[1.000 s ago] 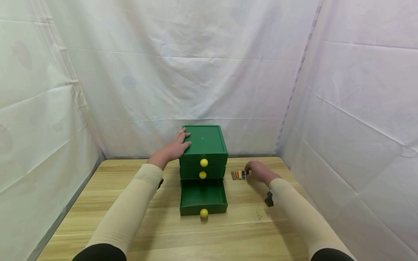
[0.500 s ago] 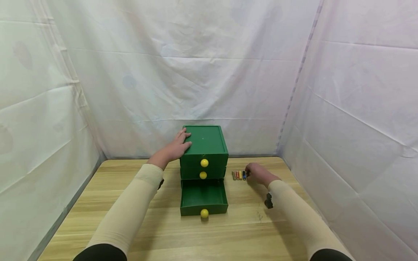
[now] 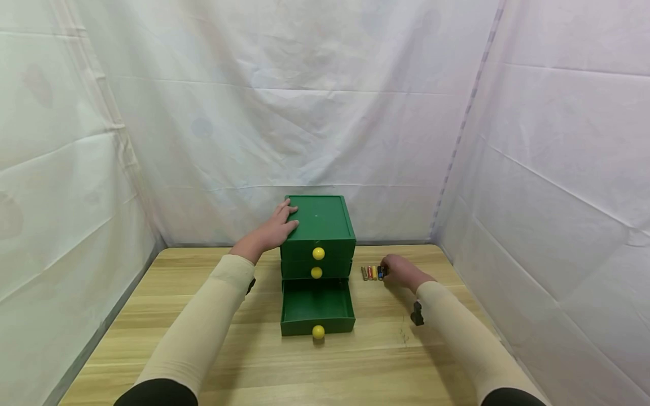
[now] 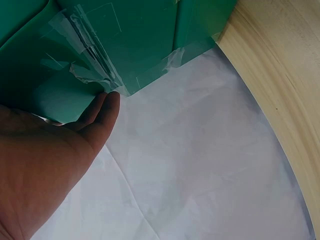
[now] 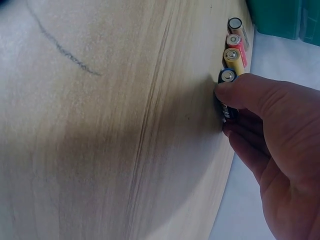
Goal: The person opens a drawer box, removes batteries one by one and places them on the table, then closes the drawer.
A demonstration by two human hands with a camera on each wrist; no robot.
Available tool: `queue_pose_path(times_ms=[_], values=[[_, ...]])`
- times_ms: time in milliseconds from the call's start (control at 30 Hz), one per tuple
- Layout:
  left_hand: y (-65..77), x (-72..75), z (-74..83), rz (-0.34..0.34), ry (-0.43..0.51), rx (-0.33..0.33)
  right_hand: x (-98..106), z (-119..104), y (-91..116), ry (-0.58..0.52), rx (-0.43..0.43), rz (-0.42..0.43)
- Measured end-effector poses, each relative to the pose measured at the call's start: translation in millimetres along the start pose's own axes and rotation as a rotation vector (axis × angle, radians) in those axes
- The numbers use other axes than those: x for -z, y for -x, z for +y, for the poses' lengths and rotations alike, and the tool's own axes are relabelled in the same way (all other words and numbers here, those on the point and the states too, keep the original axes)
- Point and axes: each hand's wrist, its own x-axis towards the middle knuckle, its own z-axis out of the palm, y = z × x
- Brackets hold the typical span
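A green drawer unit (image 3: 321, 217) with yellow knobs stands on the table, its bottom drawer (image 3: 317, 327) pulled out. On its top left edge rests my left hand (image 3: 274, 231), fingers stretched out; the left wrist view shows them against the unit's taped green side (image 4: 145, 45). To the unit's right, my right hand (image 3: 403, 270) pinches a black battery (image 5: 230, 112) between thumb and fingers at the end of a row. Beside it lie a blue battery (image 5: 227, 76), a yellow battery (image 5: 233, 59), a red battery (image 5: 235, 42) and an olive-gold battery (image 5: 237, 26). The right fingertips are partly hidden.
The wooden table (image 3: 284, 372) carries dark scribble marks (image 3: 403, 337) to the right of the drawer. White cloth (image 3: 325, 113) hangs behind the table and along both sides. The pulled-out drawer juts toward the front.
My right hand has shifted very slightly left, bringing the black battery closer to the blue one. My left hand stays on the drawer unit.
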Motion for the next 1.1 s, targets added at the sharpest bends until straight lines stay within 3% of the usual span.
queue_pose_path(times_ms=[500,733,933,1100], values=[[-0.7,-1.8,2.8,-0.004,-0.025,0.007,-2,3,4,-0.028,-0.029,0.006],[-0.1,-1.4,1.8,0.010,-0.010,-0.002,8,-5,12,-0.116,-0.079,0.041],[0.2,-0.5,0.7,0.003,-0.015,-0.004,23,-44,18,-0.103,-0.111,0.184],[0.1,-0.2,-0.2,0.006,-0.008,-0.005,35,-92,29,-0.079,-0.087,0.190]])
